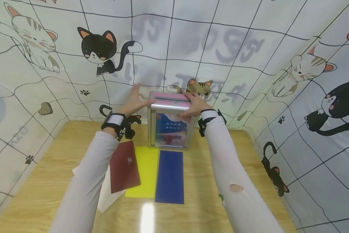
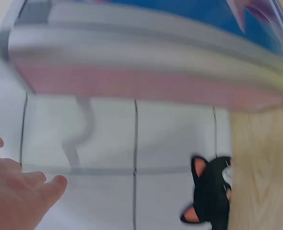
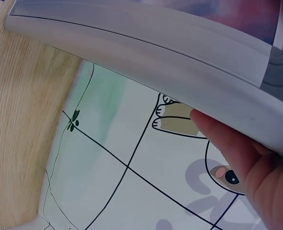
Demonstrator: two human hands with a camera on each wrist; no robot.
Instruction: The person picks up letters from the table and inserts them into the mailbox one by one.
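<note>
A small box [image 1: 169, 129] with a metal frame, clear front and pink slotted lid stands at the back middle of the wooden table [image 1: 46, 181]. My right hand [image 1: 195, 104] grips its top right corner, fingers over the lid and thumb on the front. In the right wrist view the fingers [image 3: 242, 163] lie against the box [image 3: 155, 33]. My left hand [image 1: 135, 102] is spread beside the lid's left end, thumb near the corner. The left wrist view is blurred, with the hand [image 2: 12, 196] apart from the box [image 2: 146, 57].
In front of the box lie a dark red card [image 1: 124, 166], a yellow card [image 1: 143, 171] and a blue card [image 1: 169, 176] side by side. White paper [image 1: 105, 194] lies under the red one. Cat-printed cloth walls [image 1: 250, 48] close in the table on three sides.
</note>
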